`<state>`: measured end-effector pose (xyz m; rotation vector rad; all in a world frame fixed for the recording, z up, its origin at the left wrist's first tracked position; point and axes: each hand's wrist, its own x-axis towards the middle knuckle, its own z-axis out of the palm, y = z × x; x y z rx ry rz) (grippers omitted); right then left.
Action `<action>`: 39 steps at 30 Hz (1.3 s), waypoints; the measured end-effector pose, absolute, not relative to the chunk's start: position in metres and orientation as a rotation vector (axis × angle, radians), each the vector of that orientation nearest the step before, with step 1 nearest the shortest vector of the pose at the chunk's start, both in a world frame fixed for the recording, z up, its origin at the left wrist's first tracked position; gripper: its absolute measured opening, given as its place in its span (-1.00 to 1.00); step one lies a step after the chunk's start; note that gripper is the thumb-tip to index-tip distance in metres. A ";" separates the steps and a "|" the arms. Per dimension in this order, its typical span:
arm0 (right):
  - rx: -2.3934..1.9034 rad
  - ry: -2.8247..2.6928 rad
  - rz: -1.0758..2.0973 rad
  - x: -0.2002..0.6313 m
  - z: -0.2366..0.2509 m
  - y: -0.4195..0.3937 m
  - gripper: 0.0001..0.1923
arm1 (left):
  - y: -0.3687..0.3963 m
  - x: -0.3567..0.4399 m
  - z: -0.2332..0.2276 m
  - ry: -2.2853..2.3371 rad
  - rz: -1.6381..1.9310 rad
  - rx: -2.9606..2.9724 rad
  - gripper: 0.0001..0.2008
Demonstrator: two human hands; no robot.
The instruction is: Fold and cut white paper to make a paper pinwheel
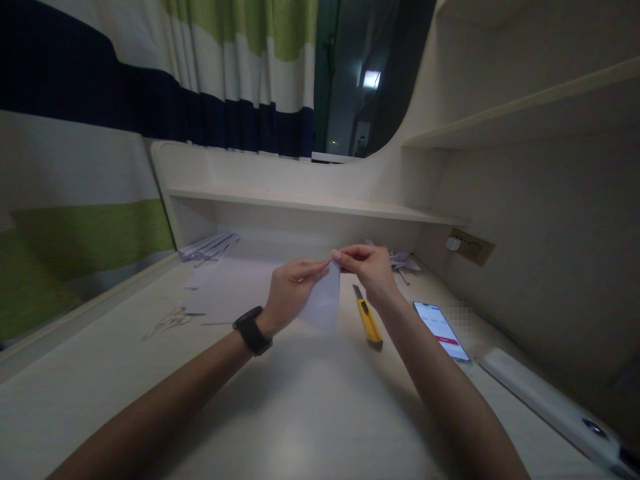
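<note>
1. Left hand (293,287): raised over the middle of the desk (310,413), fingers pinched together on the upper left edge of a white sheet of paper (324,303). A black watch (253,331) sits on that wrist.
2. Right hand (369,265): fingertips closed on the top edge of the same paper, just right of the left hand's grip. The two sets of fingertips almost meet at the top.
3. Paper: held off the desk between both hands, hanging down from the pinch points, lower part near the desk surface. Whether it is folded I cannot tell.
4. Yellow utility knife (369,321): lies on the desk just right of the paper, under the right wrist, pointing far to near. Not touched.
5. Phone (441,330): flat on the desk right of the knife, screen lit, apart from both hands.
6. White bar-shaped device (550,400): near right of the desk, along the wall.
7. Paper strips (210,248): far left of the desk, below the shelf. More scraps (403,261) lie at the far right, behind the right hand.
8. Thin offcuts (173,319): left of the left wrist, on the desk.
9. Wall socket (470,247): on the right wall, a white plug in it.
</note>
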<state>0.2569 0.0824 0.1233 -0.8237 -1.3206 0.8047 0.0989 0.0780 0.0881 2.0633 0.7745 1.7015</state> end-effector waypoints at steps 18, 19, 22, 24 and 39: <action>-0.830 -1.282 0.824 0.261 0.123 0.084 -0.72 | 0.078 0.100 0.089 0.735 1.678 2.051 -0.84; -0.823 -1.278 0.837 0.261 0.122 0.085 -0.71 | 0.078 0.100 0.090 0.743 1.679 2.040 -0.84; -0.818 -1.273 0.846 0.261 0.120 0.086 -0.69 | 0.077 0.101 0.091 0.764 1.672 2.015 -0.84; -0.826 -1.268 0.831 0.262 0.119 0.087 -0.68 | 0.077 0.101 0.092 0.770 1.652 2.012 -0.84; -0.887 -1.365 0.870 0.265 0.116 0.093 -0.63 | 0.081 0.098 0.094 0.808 1.622 1.991 -0.83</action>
